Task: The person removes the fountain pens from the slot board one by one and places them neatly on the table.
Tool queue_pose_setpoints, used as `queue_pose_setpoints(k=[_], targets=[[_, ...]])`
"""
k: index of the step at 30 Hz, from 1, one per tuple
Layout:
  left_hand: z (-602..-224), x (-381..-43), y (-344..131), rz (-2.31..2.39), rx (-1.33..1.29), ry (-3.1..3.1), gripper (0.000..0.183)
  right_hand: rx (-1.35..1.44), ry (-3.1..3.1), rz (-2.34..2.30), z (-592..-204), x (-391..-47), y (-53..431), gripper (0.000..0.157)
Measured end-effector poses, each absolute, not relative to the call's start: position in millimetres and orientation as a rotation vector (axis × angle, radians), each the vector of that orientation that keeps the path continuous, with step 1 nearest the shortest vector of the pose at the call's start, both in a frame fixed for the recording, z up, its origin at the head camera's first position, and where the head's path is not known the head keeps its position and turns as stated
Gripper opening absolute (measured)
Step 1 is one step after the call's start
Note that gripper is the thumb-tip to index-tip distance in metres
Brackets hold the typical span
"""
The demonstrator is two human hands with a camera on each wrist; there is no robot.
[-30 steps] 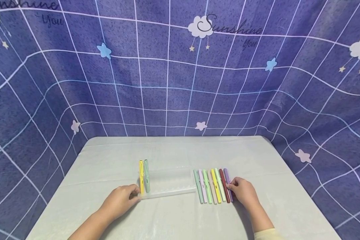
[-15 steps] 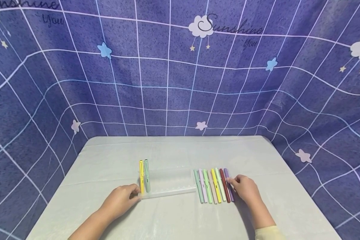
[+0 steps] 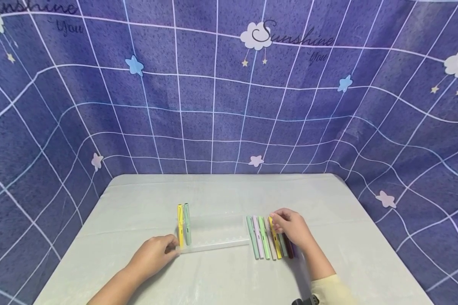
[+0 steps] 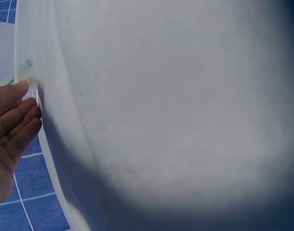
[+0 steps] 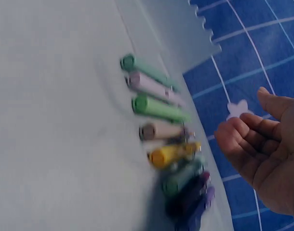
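Observation:
A clear plastic pen tray [image 3: 217,245] stands on the table. At its left end my left hand [image 3: 156,253] pinches the front corner between thumb and fingers. A yellow pen [image 3: 181,231] and a grey-green pen [image 3: 187,228] rest in the tray beside that hand. Right of the tray lies a row of capped pens: teal [image 3: 253,239], lilac [image 3: 258,239], light green [image 3: 264,239], beige [image 3: 271,245], yellow [image 3: 276,245] and several more. My right hand [image 3: 291,226] hovers over the row's right part, partly hiding the darker pens; in the right wrist view its loosely bent fingers hold nothing.
A pale cloth covers the table [image 3: 213,279]. Behind it and along both sides hangs a blue grid-patterned curtain [image 3: 198,106] with stars and clouds. The tray's notched edge [image 5: 205,29] shows in the right wrist view, close to the row's teal end.
My right hand has left the purple pen at the row's right end and moved left and slightly away from me, over the yellow pen. My left hand keeps its place on the tray.

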State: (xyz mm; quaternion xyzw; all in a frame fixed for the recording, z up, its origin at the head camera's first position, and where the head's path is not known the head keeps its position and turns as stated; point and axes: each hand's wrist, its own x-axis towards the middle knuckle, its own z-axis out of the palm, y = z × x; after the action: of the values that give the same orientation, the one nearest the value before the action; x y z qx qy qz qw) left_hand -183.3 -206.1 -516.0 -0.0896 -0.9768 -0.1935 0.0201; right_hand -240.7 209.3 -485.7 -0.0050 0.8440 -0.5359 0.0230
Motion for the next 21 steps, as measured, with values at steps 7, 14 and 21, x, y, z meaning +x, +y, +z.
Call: queue_pose_setpoints(k=[7,14,21], targets=[[-515,-184,-205,-0.605,-0.272,-3.031,0.022,-0.258,2.499,-1.657,-473,-236,175,0.034],[-517,-184,-206,-0.61,-0.271,-3.033,0.022,-0.446,2.366,-1.668,-482,-239,144,0.038],[-517,-184,-207,-0.616,-0.272,-3.034,0.022,-0.511,2.34,-1.604,-484,-241,114,0.039]])
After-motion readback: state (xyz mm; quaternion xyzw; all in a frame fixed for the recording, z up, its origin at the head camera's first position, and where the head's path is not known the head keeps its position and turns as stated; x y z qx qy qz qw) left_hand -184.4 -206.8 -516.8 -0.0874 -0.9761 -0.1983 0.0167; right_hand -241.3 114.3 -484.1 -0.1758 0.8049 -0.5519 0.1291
